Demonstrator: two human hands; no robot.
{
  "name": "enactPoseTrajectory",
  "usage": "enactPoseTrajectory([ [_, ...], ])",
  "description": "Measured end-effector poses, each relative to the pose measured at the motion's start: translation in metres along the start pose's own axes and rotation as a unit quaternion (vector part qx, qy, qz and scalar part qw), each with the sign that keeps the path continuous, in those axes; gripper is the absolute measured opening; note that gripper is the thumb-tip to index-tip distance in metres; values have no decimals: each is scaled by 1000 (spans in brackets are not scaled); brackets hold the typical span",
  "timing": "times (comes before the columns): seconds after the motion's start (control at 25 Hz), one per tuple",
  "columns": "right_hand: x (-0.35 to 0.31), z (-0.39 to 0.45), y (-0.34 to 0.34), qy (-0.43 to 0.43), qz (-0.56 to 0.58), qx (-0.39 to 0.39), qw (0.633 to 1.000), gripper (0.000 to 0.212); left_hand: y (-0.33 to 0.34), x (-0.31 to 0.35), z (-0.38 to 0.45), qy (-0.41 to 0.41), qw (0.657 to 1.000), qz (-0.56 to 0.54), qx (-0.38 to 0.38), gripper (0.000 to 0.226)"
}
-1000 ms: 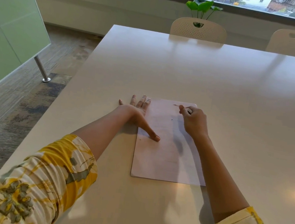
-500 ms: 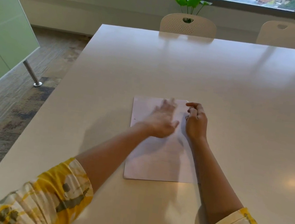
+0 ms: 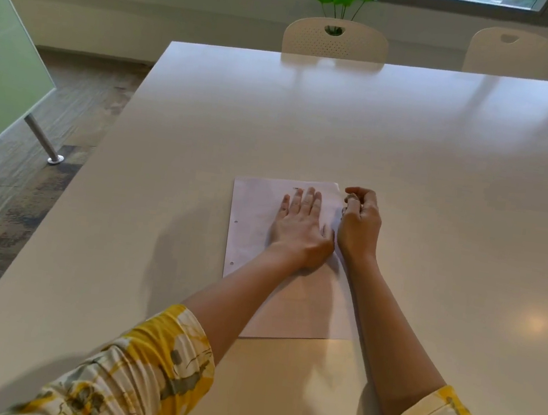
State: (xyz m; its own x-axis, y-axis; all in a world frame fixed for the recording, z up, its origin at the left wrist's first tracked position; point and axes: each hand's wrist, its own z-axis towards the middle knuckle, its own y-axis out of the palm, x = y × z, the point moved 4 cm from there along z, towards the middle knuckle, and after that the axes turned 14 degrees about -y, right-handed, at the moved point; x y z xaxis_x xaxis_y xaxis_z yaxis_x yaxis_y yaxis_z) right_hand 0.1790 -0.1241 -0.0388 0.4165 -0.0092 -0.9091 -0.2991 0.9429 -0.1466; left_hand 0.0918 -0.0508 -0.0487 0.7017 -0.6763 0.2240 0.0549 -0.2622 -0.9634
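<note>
Your left hand (image 3: 299,226) flat on the hole-punched sheet (image 3: 254,212), fingers straight and together, your right hand (image 3: 360,223) at its right edge, fingers curled, hold indiscernible.

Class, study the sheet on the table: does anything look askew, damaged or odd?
Nothing much. The sheet lies flat on the table under the left hand; only its far right corner, by the right hand, looks slightly curled.

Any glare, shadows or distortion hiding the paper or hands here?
Head view: a warm glare spot on the glossy white table; soft arm shadows cross the white punched paper sheet; the wide-angle lens splays the table edges; left hand and right hand look sharp.
</note>
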Motion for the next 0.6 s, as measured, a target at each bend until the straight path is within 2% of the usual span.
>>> enactPoseTrajectory([
  [0.16,-3,0,4,-33,-43,-27,998,19,-14,-22,6,-140,990,12,4,77],
  [0.24,-5,1,5,-37,-49,-26,998,19,-21,-24,6,-167,985,32,29,78],
  [0.32,-6,1,4,-42,-56,-23,997,19,-20,-8,5,-94,993,39,55,74],
  [0.44,-6,0,3,-46,-55,-19,997,17,-5,14,2,50,996,71,8,74],
  [0.52,-6,-1,2,-41,-50,-18,998,16,-3,13,7,57,996,69,-19,75],
  [0.6,-5,0,4,-32,-53,-24,998,18,-6,5,12,29,999,43,-16,73],
])
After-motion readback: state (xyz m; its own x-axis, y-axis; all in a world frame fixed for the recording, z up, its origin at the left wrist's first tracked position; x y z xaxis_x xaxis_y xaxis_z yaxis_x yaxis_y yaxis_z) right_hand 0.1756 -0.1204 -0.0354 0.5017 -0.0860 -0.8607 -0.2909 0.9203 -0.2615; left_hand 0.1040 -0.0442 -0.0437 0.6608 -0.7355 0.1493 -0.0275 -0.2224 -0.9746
